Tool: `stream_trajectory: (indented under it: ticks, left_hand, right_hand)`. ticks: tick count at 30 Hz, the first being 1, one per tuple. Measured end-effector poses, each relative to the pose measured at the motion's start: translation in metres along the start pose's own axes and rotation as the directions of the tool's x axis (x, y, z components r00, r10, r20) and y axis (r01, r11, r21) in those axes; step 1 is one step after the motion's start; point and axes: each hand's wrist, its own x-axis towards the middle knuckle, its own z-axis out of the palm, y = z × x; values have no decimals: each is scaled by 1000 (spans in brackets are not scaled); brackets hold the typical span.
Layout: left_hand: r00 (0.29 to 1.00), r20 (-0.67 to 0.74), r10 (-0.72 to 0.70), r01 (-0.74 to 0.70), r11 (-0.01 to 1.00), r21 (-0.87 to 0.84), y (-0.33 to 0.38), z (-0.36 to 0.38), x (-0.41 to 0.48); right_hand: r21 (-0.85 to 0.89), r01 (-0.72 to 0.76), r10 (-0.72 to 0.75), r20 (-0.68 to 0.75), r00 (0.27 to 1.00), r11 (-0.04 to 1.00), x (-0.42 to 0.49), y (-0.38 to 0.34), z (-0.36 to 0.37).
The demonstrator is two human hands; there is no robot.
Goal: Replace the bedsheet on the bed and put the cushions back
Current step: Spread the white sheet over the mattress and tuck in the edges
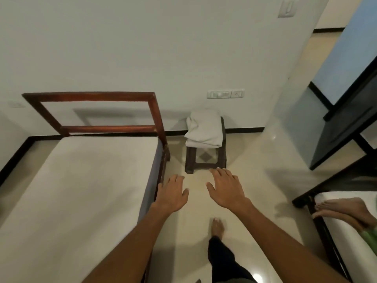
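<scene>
both hands, left hand [172, 192] and right hand [225, 187], reach flat-fingered and empty toward the folded bedsheet [205, 128] on the stool [206, 160]; best lift it from underneath, keeping folds together, then carry it to the bare mattress [81, 180].

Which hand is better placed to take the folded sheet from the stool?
Probably right: the right hand, open, is in line with the stool and sheet; the left hand is beside the bed.

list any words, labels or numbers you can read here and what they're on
No text can be read.
The switch and socket plate on the wall: any markings too blurred to read.
The folded white sheet on the stool and the mattress: no print visible.
</scene>
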Motion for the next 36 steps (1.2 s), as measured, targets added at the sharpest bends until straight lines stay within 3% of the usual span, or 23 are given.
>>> stream_trajectory:
  ticks: [7, 14, 26, 36]
  left_hand:
    - [999, 23, -28, 27, 999, 38, 54, -35, 151]
    - [995, 39, -92, 93, 995, -39, 95, -61, 259]
    - [963, 190, -191, 208, 975, -76, 84, -67, 452]
    - [876, 374, -304, 356, 931, -78, 67, -52, 574]
  right_hand:
    - [-16, 15, -15, 47, 999, 1000, 140, 75, -49]
    - [11, 37, -38, 97, 995, 999, 247, 124, -75]
    - [10, 29, -31, 244, 969, 1000, 418, 183, -74]
    - [-29, 33, -17, 426, 904, 999, 548, 225, -67]
